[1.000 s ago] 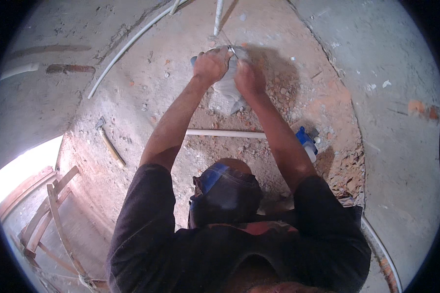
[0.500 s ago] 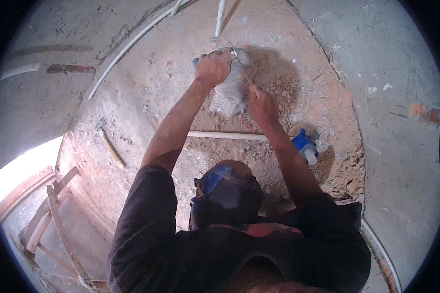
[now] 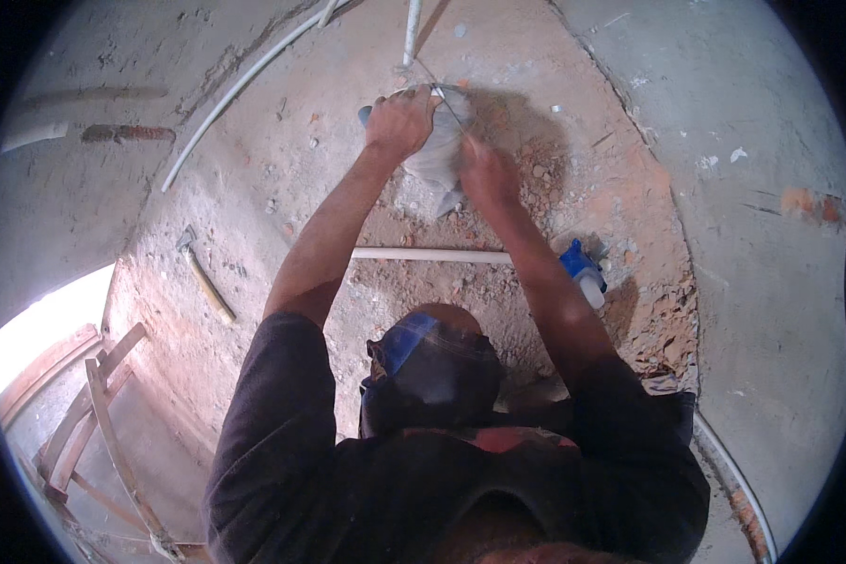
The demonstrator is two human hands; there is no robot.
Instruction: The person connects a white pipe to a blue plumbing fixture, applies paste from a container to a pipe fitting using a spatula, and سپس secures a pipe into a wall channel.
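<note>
My left hand [image 3: 400, 122] is closed over a short pipe-like piece lying across a pale grey, cloth-like bundle [image 3: 434, 167]. Its blue-grey end [image 3: 365, 116] sticks out left of the fingers, and a white end [image 3: 437, 91] shows at their right. The rest is hidden under the hand. My right hand [image 3: 488, 172] is closed on the near end of a thin, narrow blade [image 3: 449, 108], which slants up and left past the white end of the piece. Whether the blade has teeth is too small to tell.
A hammer-like tool with a wooden handle [image 3: 209, 285] lies at left. A pale pipe [image 3: 432, 255] crosses the rubble floor below my hands. A blue-and-white container [image 3: 585, 274] sits beside my right forearm. Wooden framing [image 3: 113, 442] stands lower left; a white conduit [image 3: 244, 94] curves upper left.
My right hand has pushed forward and a little left, and the blade now reaches farther beyond the piece. My left hand keeps its hold. The whole view has shifted slightly.
</note>
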